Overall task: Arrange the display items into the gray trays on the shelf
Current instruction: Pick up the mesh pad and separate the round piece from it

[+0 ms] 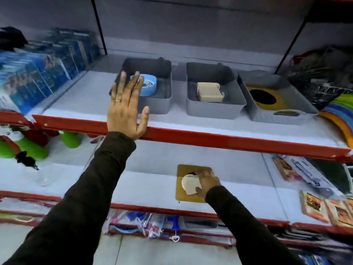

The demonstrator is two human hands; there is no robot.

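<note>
Gray plastic, three trays in a row on the upper shelf, and every one has something in it. The left tray holds a blue round box, sitting toward its near left corner. The middle tray holds a cream holder, lying flat about the centre. The right tray, turned at an angle with a handle slot on its near wall, holds a yellow board with a black round patch on it.

Left hand is up in front of the left tray, palm away from the camera, fingers straight and slightly spread, thumb out to the side, gripping nothing. A ring shows on one finger. The fingertips overlap the blue box in view; whether they touch it I cannot tell.

Down on the lower shelf, the right hand is on a second cream holder, fingers curled over its far side and thumb at its near edge, clasping it. That holder lies on a second yellow board, flat on the shelf, directly below the middle tray.

Around the edges: blue packets stacked at upper left, green toys under the red shelf lip, carded packs at lower right. Both sleeves are dark.
</note>
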